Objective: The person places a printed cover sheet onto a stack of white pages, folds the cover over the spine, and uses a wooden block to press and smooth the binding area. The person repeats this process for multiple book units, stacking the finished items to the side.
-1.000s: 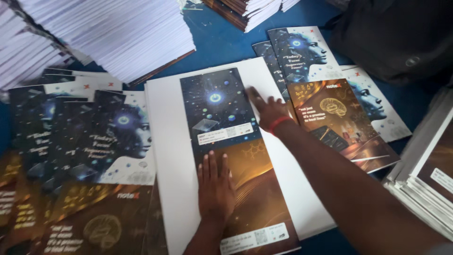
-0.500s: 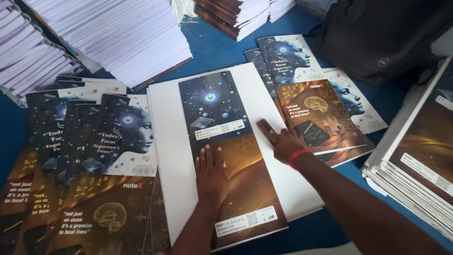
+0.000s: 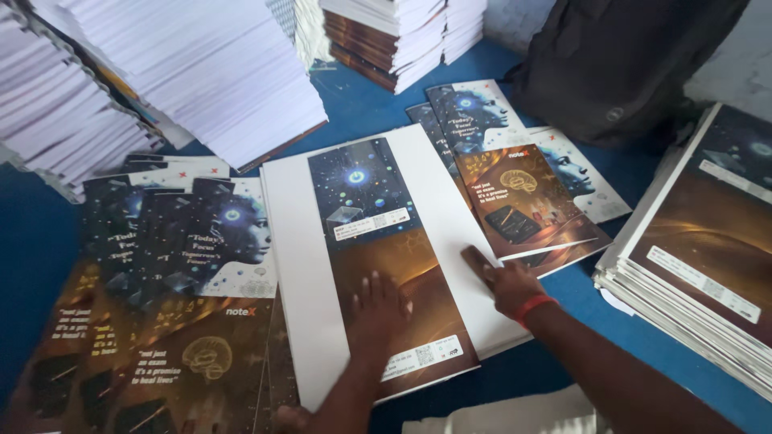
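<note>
White sheet stack [image 3: 297,265] at centre on blue floor [image 3: 24,241], bearing one dark printed cover strip [image 3: 378,241]. Left hand [image 3: 378,309] lies flat on the strip's lower half, fingers spread, gripping nothing. Right hand [image 3: 503,281], red wristband [image 3: 533,308], presses the white margin just right of the strip, fingers together. Printed covers fanned left [image 3: 161,305] and right [image 3: 523,201]; count unclear.

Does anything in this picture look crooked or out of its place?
Slightly. The printed cover strip under the left hand lies tilted on the white sheet, its lower end overhanging the edge. The printed covers alongside are fanned unevenly.
</note>
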